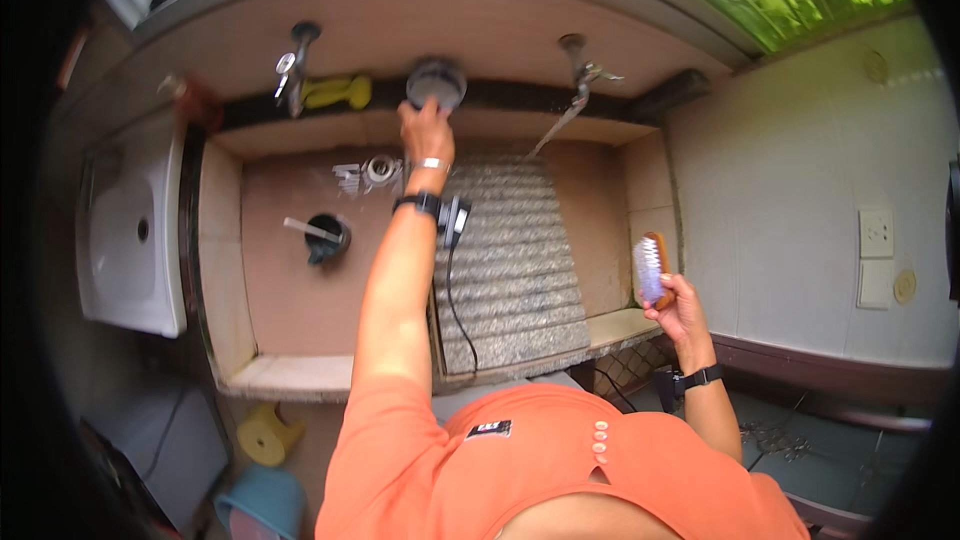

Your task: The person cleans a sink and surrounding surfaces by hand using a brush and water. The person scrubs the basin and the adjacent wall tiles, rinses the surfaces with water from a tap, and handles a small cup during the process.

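My left hand [427, 127] reaches to the ledge at the back of a tiled sink, its fingers at the rim of a round bowl-like container [436, 82]; blur hides how firmly they hold it. At the right, my right hand [677, 309] grips a scrub brush [654, 270] with a brown back and pale bristles, above the sink's right edge. Between the hands lies a ribbed stone washboard [510, 262]. Water runs from the right tap [581, 82] onto the washboard's far end.
A dark cup [328, 238] with a pale stick and a round drain [382, 169] are in the left basin. A left tap [298, 71] and a yellow object [337, 91] are at the back. A white washbasin [131, 240] stands left; a yellow stool [268, 435] and blue bucket [266, 499] sit below.
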`<action>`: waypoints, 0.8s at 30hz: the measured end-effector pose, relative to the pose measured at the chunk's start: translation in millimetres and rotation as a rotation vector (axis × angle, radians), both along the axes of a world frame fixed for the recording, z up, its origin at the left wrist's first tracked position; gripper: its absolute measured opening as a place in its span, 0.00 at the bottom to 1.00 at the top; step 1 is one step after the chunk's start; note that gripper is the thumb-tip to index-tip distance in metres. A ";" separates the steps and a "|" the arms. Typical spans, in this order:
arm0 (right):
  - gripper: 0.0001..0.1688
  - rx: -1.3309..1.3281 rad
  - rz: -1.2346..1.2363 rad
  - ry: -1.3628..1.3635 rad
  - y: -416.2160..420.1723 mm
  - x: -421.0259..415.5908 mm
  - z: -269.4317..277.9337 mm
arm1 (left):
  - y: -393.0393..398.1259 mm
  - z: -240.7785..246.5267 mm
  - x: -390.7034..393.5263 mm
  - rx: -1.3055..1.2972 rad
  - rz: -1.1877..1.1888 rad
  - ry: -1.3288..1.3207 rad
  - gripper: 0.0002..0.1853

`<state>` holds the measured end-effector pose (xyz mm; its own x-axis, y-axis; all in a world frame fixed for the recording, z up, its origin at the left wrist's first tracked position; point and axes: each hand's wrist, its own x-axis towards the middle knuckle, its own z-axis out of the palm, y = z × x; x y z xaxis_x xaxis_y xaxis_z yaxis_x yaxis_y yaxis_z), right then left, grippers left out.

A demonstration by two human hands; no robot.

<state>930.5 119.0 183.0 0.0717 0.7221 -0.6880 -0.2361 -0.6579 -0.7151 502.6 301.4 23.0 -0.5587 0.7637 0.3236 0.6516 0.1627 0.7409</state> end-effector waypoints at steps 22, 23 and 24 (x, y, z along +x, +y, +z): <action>0.13 0.023 -0.025 0.025 -19.5 -22.9 -26.8 | -196.6 -97.5 -180.7 -0.639 0.509 -0.587 0.36; 0.13 0.057 -0.040 0.036 -23.4 -19.0 -22.5 | -187.4 -81.9 -171.7 -0.643 0.422 -0.890 0.37; 0.14 0.090 -0.034 0.014 -24.1 -22.4 -13.0 | -183.8 -80.6 -171.1 -0.652 0.412 -0.949 0.37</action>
<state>908.0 94.9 170.0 0.0884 0.7782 -0.6218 -0.2674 -0.5828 -0.7674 331.5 117.6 -57.6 -0.6033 0.3407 -0.7211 -0.2912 0.7476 0.5968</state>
